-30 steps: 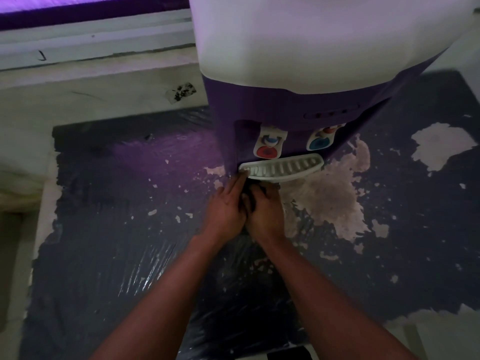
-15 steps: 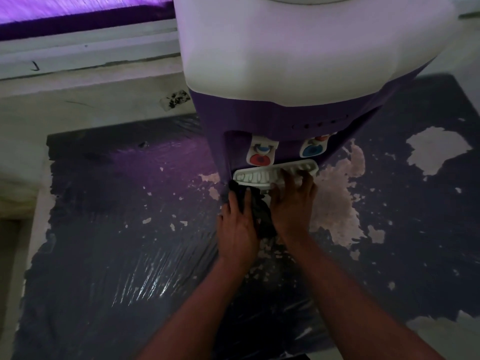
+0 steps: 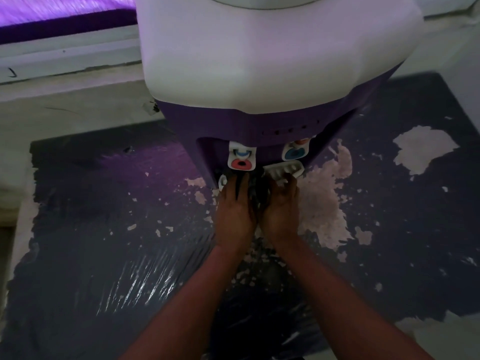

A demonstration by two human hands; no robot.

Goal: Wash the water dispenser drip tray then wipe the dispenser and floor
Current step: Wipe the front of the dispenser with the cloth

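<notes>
Both hands had slid forward: left hand pressed a dark cloth onto the drip tray; right hand lay clamped on the tray's right end, its long axis crosswise.

Both hands, left and right, press a dark cloth against the white drip tray. Tray sits under the purple dispenser taps; floor dark, peeling.

Left hand and right hand covering middle of drip tray; only its ends showing. Dark cloth bunching between hands, mostly hidden; who grips it unclear. Dispenser top running off upper edge. Floor blurring toward corners. Forearms leaving bottom edge.
</notes>
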